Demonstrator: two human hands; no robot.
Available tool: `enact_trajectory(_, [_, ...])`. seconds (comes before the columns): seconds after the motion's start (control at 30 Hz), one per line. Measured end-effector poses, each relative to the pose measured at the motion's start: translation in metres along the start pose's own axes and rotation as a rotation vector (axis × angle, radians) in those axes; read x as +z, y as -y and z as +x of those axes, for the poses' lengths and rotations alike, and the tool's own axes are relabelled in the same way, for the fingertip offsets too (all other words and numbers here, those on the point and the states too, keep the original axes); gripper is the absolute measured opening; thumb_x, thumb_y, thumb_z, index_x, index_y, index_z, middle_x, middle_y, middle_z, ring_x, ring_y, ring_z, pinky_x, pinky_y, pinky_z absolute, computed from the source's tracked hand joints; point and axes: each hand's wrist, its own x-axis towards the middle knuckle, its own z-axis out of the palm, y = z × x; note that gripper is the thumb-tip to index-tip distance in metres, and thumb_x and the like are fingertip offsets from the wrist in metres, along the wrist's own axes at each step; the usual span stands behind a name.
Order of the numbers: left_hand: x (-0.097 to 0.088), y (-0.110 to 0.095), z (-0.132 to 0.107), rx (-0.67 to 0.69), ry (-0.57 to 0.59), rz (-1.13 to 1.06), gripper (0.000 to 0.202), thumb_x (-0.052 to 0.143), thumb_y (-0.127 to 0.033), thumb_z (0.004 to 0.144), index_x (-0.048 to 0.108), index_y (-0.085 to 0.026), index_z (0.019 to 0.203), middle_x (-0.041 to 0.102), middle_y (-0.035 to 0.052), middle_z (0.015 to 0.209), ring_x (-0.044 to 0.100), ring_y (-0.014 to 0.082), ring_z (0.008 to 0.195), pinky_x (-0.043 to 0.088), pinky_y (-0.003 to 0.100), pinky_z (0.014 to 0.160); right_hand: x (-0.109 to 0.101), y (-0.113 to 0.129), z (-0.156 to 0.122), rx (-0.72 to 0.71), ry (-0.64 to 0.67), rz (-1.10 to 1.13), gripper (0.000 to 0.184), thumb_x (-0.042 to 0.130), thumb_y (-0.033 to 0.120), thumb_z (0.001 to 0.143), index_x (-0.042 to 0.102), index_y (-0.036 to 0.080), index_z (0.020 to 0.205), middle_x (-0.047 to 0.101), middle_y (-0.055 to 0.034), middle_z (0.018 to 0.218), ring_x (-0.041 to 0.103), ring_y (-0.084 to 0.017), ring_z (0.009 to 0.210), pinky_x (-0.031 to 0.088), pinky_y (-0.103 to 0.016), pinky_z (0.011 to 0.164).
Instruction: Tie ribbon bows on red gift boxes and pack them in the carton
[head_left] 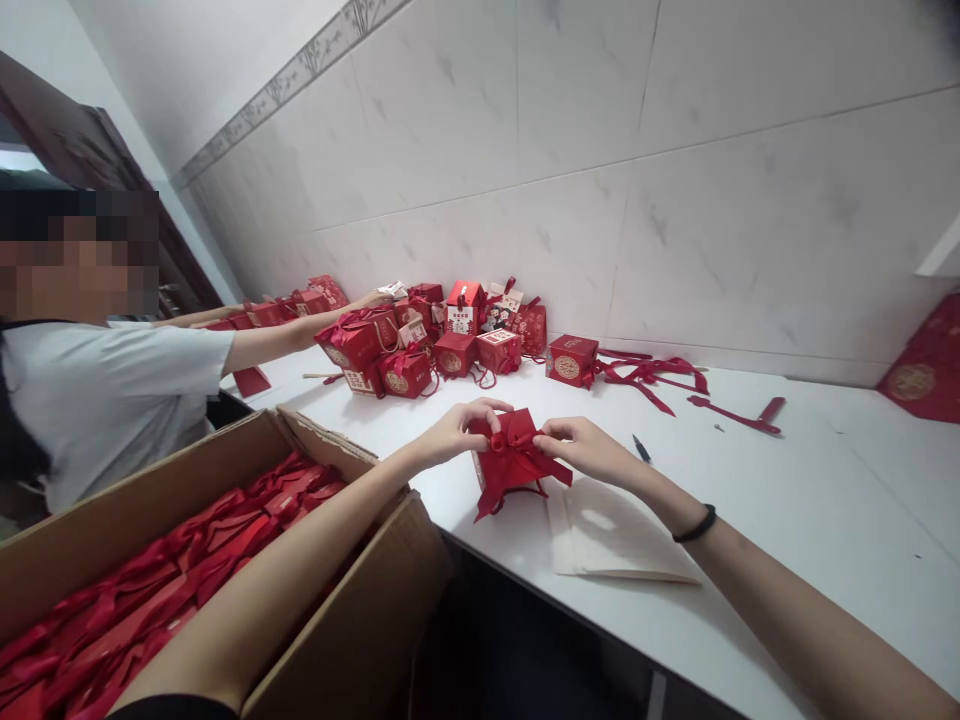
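A small red gift box (499,472) sits near the front edge of the white table, with a red ribbon bow (517,440) on its top. My left hand (466,430) comes from the left, its fingers closed on the bow's left side. On the other side my right hand (574,445) pinches the bow's right loop. The ribbon tails hang over the box's front, and the box's underside is hidden. Just right of the box, a pale paper sheet or bag (622,535) lies under my right forearm.
A cardboard carton (390,560) full of red ribboned boxes stands at left. Several red gift boxes (454,355) are grouped by the wall. Loose red ribbons (652,375) and a dark pen-like object (642,449) lie at right. A co-worker (142,390) reaches in from the left.
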Motion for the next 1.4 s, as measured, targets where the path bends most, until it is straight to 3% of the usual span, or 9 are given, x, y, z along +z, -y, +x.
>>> enact_trajectory(0.2, [0.003, -0.004, -0.004, 0.151, -0.050, 0.343, 0.009, 0.057, -0.021, 0.068, 0.053, -0.015, 0.064, 0.051, 0.0092, 0.116, 0.048, 0.0231, 0.107, 0.040, 0.036, 0.089, 0.001, -0.001, 0.000, -0.003, -0.006, 0.008, 0.031, 0.045, 0.043, 0.077, 0.050, 0.017, 0.061, 0.049, 0.0013, 0.059, 0.043, -0.014, 0.058, 0.033, -0.027, 0.057])
enact_trajectory(0.27, [0.005, -0.005, -0.006, 0.259, -0.102, 0.488, 0.006, 0.056, -0.019, 0.068, 0.051, -0.016, 0.070, 0.052, 0.0101, 0.112, 0.049, 0.0217, 0.105, 0.041, 0.036, 0.088, 0.001, 0.000, 0.001, -0.014, -0.005, 0.016, 0.031, 0.045, 0.042, 0.077, 0.051, 0.016, 0.061, 0.049, 0.0009, 0.060, 0.044, -0.014, 0.059, 0.034, -0.027, 0.058])
enact_trajectory(0.33, [0.006, -0.005, -0.008, 0.389, -0.133, 0.613, 0.016, 0.055, -0.015, 0.066, 0.050, -0.017, 0.081, 0.052, 0.0109, 0.110, 0.050, 0.0206, 0.101, 0.043, 0.035, 0.086, 0.001, 0.000, 0.001, -0.023, -0.002, 0.031, 0.030, 0.045, 0.041, 0.076, 0.052, 0.016, 0.061, 0.052, -0.0001, 0.062, 0.045, -0.015, 0.061, 0.035, -0.028, 0.059])
enact_trajectory(0.43, [0.008, -0.004, -0.010, 0.578, -0.111, 0.785, 0.026, 0.052, -0.012, 0.065, 0.050, -0.017, 0.090, 0.053, 0.0106, 0.105, 0.052, 0.0194, 0.096, 0.046, 0.034, 0.081, 0.001, -0.001, 0.001, -0.023, 0.001, 0.038, 0.029, 0.046, 0.040, 0.077, 0.053, 0.016, 0.062, 0.053, -0.0007, 0.064, 0.046, -0.015, 0.063, 0.036, -0.028, 0.060])
enact_trajectory(0.6, [0.009, -0.002, -0.009, 0.755, -0.136, 1.004, 0.009, 0.050, -0.012, 0.067, 0.050, -0.018, 0.074, 0.059, 0.0079, 0.092, 0.055, 0.0170, 0.083, 0.048, 0.031, 0.071, 0.001, -0.002, 0.001, -0.029, 0.001, 0.021, 0.028, 0.046, 0.039, 0.077, 0.051, 0.016, 0.062, 0.049, 0.0009, 0.060, 0.044, -0.014, 0.060, 0.034, -0.027, 0.057])
enact_trajectory(0.8, [0.010, -0.001, -0.008, 0.748, -0.263, 1.012, 0.008, 0.048, -0.011, 0.071, 0.045, -0.018, 0.069, 0.059, 0.0053, 0.078, 0.052, 0.0131, 0.071, 0.044, 0.025, 0.060, 0.000, 0.001, 0.001, -0.032, -0.002, -0.019, 0.031, 0.045, 0.041, 0.077, 0.046, 0.017, 0.058, 0.045, 0.0026, 0.058, 0.041, -0.013, 0.058, 0.031, -0.026, 0.056])
enact_trajectory(0.97, [0.009, -0.004, -0.008, 0.746, -0.372, 1.199, 0.018, 0.045, -0.016, 0.075, 0.039, -0.019, 0.058, 0.050, 0.0022, 0.058, 0.041, 0.0137, 0.057, 0.038, 0.026, 0.052, 0.000, 0.000, 0.001, -0.052, 0.007, -0.006, 0.031, 0.045, 0.041, 0.078, 0.046, 0.017, 0.059, 0.045, 0.0026, 0.059, 0.041, -0.013, 0.059, 0.032, -0.025, 0.056])
enact_trajectory(1.2, [0.011, -0.004, -0.009, 0.658, -0.421, 1.184, 0.011, 0.044, -0.013, 0.067, 0.037, -0.020, 0.060, 0.047, 0.0019, 0.060, 0.040, 0.0138, 0.058, 0.036, 0.025, 0.052, 0.001, -0.001, 0.001, -0.062, 0.001, -0.020, 0.031, 0.045, 0.040, 0.077, 0.046, 0.017, 0.057, 0.045, 0.0024, 0.058, 0.041, -0.013, 0.058, 0.032, -0.025, 0.056])
enact_trajectory(1.4, [0.012, 0.000, -0.007, 0.711, -0.455, 1.263, 0.018, 0.042, -0.004, 0.064, 0.033, -0.020, 0.060, 0.040, -0.0009, 0.057, 0.036, 0.0118, 0.052, 0.026, 0.024, 0.046, 0.001, 0.000, 0.001, -0.049, -0.006, -0.033, 0.030, 0.045, 0.040, 0.077, 0.045, 0.017, 0.057, 0.045, 0.0026, 0.058, 0.041, -0.013, 0.058, 0.031, -0.025, 0.056])
